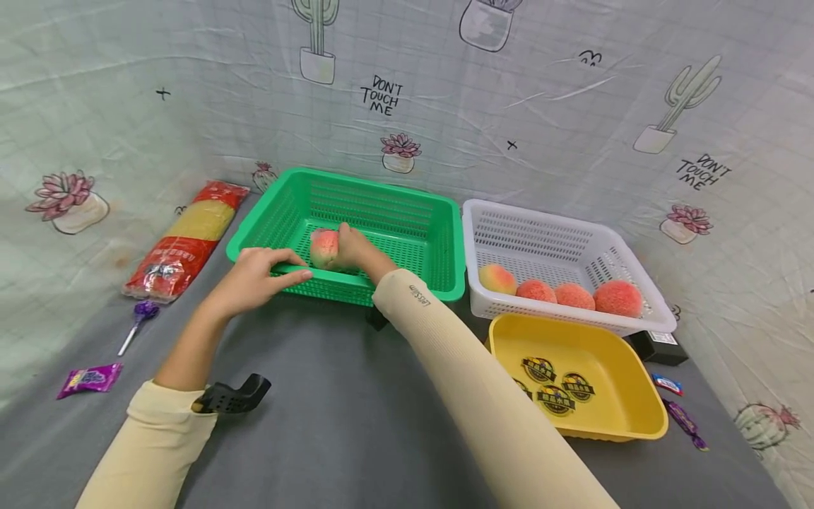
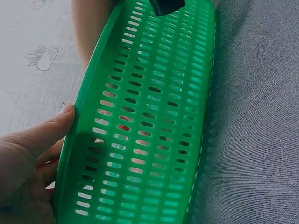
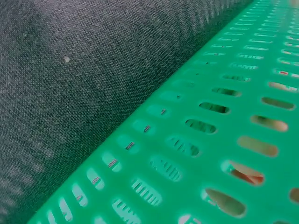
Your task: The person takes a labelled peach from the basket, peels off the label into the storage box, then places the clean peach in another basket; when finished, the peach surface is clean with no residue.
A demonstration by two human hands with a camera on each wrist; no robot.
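A green plastic basket (image 1: 445, 283) with slotted walls stands at the back. My right hand (image 1: 356, 247) reaches over its front wall and grips a pink and pale yellow peach (image 1: 323, 247) near the basket's left side. Some of those fingers are hidden behind the peach. At the front left of the rim, my left hand (image 1: 261, 279) holds the basket, thumb (image 2: 60, 121) at the rim and the other fingers behind the wall. Through the slots in the right wrist view, parts of the hand and the peach show.
Right of the green basket, a white basket (image 1: 540, 212) holds several peaches (image 1: 575, 297). A yellow tray (image 1: 610, 424) stands in front of it, with a black box (image 1: 658, 348) beside. A red and yellow packet (image 1: 184, 244), a lollipop (image 1: 145, 311) and a purple candy (image 1: 91, 379) lie left.
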